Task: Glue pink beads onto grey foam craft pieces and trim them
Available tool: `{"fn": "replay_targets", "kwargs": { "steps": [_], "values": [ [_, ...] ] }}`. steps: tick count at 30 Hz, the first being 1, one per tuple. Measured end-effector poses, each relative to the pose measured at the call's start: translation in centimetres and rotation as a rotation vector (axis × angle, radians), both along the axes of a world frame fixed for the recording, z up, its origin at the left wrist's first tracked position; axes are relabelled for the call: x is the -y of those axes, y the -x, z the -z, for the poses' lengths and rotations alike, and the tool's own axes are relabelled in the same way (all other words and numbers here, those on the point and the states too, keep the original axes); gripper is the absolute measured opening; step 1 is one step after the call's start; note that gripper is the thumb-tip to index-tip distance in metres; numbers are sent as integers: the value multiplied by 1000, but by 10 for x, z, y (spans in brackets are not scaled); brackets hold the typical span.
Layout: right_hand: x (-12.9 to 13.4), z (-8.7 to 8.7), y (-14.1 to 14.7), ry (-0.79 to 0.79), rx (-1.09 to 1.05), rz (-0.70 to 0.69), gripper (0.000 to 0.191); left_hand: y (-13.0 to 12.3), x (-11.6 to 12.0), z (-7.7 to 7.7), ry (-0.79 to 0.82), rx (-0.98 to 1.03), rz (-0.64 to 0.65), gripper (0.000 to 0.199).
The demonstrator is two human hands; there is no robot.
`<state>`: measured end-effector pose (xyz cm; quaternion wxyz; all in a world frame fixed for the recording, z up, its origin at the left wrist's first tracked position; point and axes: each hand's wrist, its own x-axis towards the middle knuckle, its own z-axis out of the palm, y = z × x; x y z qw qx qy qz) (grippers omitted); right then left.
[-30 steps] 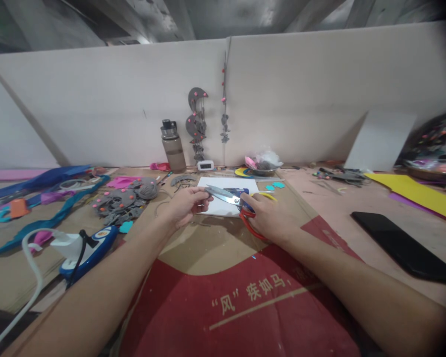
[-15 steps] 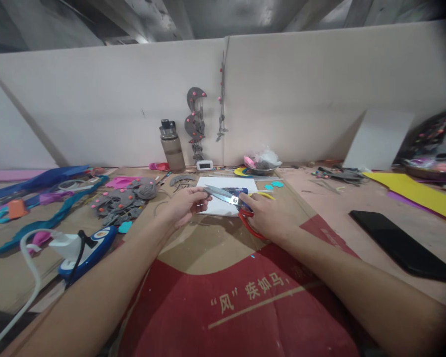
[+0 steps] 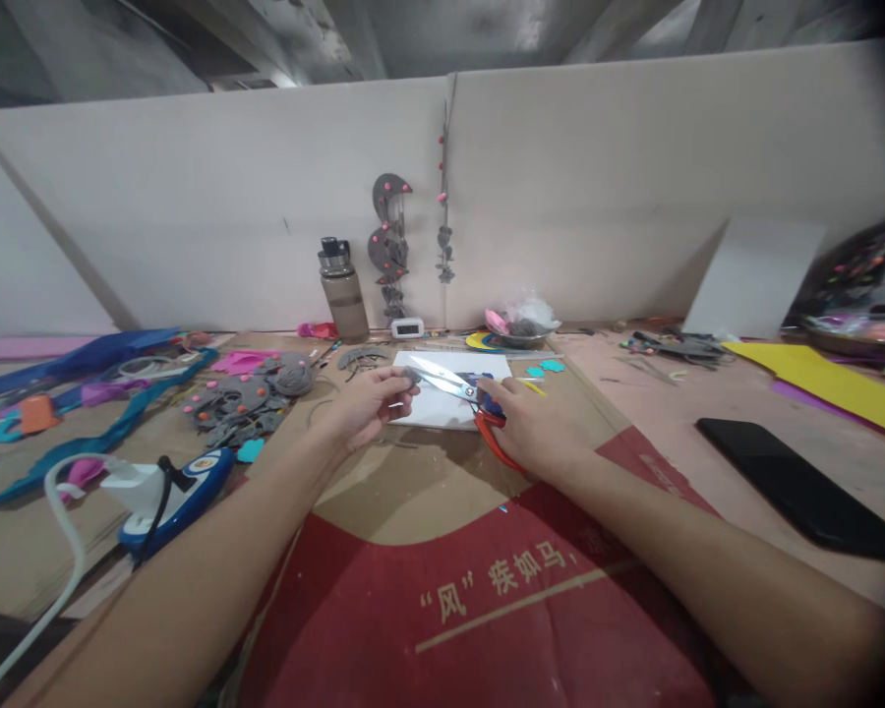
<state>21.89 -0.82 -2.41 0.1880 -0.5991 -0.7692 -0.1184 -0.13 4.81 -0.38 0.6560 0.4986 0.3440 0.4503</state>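
My right hand [image 3: 523,418] is closed around the red handle of a pair of scissors [image 3: 449,382], whose blades point left. Pinched between the thumb and fingers of my left hand [image 3: 373,405] is a small grey felt piece [image 3: 411,376], right by the blade tips. Its exact shape is too small to tell. Beneath both hands lies a white sheet [image 3: 442,411] on a piece of cardboard [image 3: 383,492]. A blue item behind the scissors is partly hidden by my right hand.
Grey felt pieces with pink dots [image 3: 236,393] and a blue power strip [image 3: 206,482] lie left. A bottle [image 3: 345,300], a small clock [image 3: 407,328] and a bowl [image 3: 523,339] stand at the back. On the right are a black phone [image 3: 796,482] and yellow felt [image 3: 833,383].
The scissor blades have tilted and now catch more light. Both hands stay in almost the same place. The hanging grey strand on the wall has turned slightly.
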Motion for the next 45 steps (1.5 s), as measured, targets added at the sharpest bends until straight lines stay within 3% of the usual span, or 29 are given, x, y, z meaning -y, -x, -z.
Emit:
{"fn": "replay_targets", "kwargs": {
  "steps": [7,37,45],
  "values": [
    [6,-4,4,-1,99,21,36,0,0,4,-62,-47,30,14],
    [3,-2,0,-24,188,14,38,-4,2,4,-8,-30,44,9],
    [6,-7,1,-6,189,23,38,-3,2,5,-94,-114,10,14]
  ]
}}
